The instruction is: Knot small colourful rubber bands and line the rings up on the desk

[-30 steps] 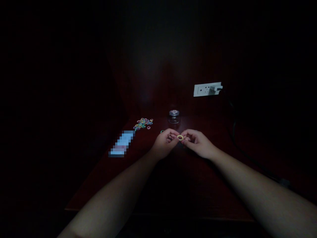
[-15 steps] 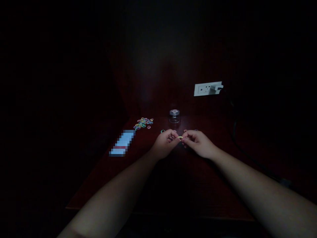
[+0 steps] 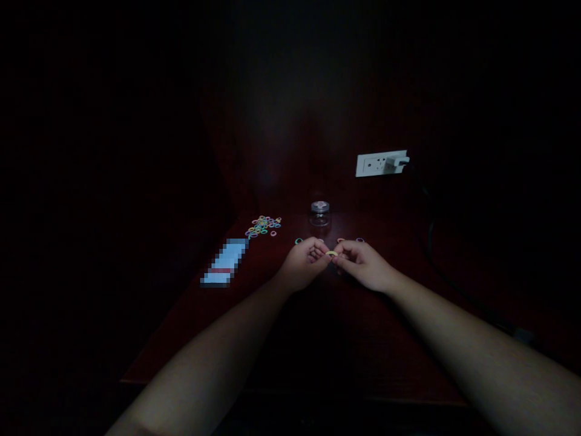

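Between my two hands is a small yellow hair tie, pinched at its left by my left hand and at its right by my right hand. Both hands are closed, thumb against fingers, just above the dark red table. Behind them lie a few more hair ties: a green one, a pinkish-red one and a purple one. A pink one is partly covered by my left fingers. Farther left is a loose pile of coloured hair ties.
A clear lidded jar stands behind my hands. To the left lies a lit, blurred-out phone. On the back wall is a white socket holding a plug, whose dark cable runs down the right side. The room is very dark.
My hands stay almost in place. The yellow hair tie shows slightly more between my fingertips, and the purple one behind my right hand is a little more visible.
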A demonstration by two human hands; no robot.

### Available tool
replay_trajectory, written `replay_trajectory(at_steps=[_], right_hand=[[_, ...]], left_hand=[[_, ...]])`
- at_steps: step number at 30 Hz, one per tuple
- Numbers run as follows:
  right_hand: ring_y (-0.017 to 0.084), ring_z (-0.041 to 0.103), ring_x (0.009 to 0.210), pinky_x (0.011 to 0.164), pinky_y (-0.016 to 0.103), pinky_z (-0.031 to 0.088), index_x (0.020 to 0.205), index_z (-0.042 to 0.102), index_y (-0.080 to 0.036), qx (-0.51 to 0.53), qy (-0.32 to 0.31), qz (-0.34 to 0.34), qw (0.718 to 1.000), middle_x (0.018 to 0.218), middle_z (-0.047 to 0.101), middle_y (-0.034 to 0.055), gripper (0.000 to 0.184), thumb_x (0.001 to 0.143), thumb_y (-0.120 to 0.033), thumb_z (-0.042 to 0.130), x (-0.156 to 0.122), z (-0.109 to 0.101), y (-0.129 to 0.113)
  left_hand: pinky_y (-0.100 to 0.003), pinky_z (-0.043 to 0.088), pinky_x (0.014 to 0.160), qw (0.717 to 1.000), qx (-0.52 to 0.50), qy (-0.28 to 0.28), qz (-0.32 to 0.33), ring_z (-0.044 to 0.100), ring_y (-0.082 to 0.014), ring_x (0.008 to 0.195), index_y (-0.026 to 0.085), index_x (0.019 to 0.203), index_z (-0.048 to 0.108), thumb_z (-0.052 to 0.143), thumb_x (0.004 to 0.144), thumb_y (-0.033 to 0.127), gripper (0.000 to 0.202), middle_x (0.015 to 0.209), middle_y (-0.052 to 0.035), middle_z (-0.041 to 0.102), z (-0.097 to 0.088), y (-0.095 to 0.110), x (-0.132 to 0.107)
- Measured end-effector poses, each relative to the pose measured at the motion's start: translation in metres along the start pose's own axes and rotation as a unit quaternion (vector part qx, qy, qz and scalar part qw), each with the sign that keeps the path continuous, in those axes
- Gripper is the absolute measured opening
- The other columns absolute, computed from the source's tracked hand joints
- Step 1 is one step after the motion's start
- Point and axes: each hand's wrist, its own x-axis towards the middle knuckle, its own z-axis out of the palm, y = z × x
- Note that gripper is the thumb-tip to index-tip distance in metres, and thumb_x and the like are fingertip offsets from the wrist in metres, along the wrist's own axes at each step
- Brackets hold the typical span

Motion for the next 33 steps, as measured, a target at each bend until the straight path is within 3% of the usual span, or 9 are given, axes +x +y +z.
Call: replay_trajectory(at_steps=[7, 16, 22, 30, 33], right_hand=[[0.012, 0.051, 0.054, 0.058, 0.026, 0.041, 0.073, 0.054, -0.018, 0.003, 0.014, -0.001, 1.0, 0.06, 0.058, 0.0003, 0.019, 0.084, -0.034, 0.053, -0.001, 0.0002, 0.0002], [0.012, 0.051, 0.058, 0.054, 0.024, 0.038, 0.073, 0.053, -0.017, 0.003, 0.032, 0.002, 0.999, 0.063, 0.057, 0.0008, 0.022, 0.085, -0.036, 0.05, 0.0019, -0.0027, 0.004], [0.013, 0.051, 0.059, 0.056, 0.025, 0.039, 0.072, 0.053, -0.017, -0.009, 0.036, 0.001, 0.999, 0.063, 0.057, 0.0009, 0.023, 0.084, -0.036, 0.05, 0.0015, -0.0049, 0.0022], [0.013, 0.048, 0.057, 0.061, 0.027, 0.04, 0.069, 0.05, -0.019, -0.068, 0.015, -0.033, 0.997, 0.059, 0.054, -0.0012, 0.019, 0.085, -0.03, 0.05, 0.0001, -0.0006, 0.0028], [0.013, 0.049, 0.058, 0.058, 0.026, 0.039, 0.071, 0.051, -0.018, -0.053, 0.023, -0.018, 0.998, 0.061, 0.055, -0.0005, 0.02, 0.086, -0.032, 0.048, 0.0002, -0.002, 0.0025]], left_hand=[[-0.02, 0.035, 0.054, 1.0, 0.007, -0.02, -0.023, 0.045, -0.0068, 0.056, 0.013, 0.075, 0.054, 0.059, 0.076, 0.031, 0.019, 0.065, 0.002, 0.053, -0.0006, 0.0054, -0.0012], [-0.02, 0.031, 0.052, 0.996, 0.064, -0.064, -0.006, 0.039, -0.0072, 0.053, 0.014, 0.074, 0.055, 0.05, 0.081, 0.031, 0.019, 0.06, 0.0035, 0.047, -0.0058, 0.0048, -0.0034], [-0.02, 0.027, 0.048, 0.995, 0.075, -0.064, -0.007, 0.036, -0.0072, 0.051, 0.014, 0.075, 0.054, 0.05, 0.082, 0.033, 0.021, 0.057, 0.0043, 0.043, -0.0062, 0.0057, -0.0042], [-0.02, 0.034, 0.055, 0.999, 0.032, -0.024, -0.007, 0.043, -0.0077, 0.058, 0.014, 0.078, 0.053, 0.057, 0.079, 0.034, 0.02, 0.068, 0.002, 0.051, -0.003, 0.0017, -0.001], [-0.02, 0.034, 0.055, 0.998, 0.053, -0.042, -0.003, 0.042, -0.008, 0.058, 0.014, 0.078, 0.054, 0.055, 0.08, 0.033, 0.019, 0.066, 0.0024, 0.05, -0.0049, 0.0025, -0.0022]])
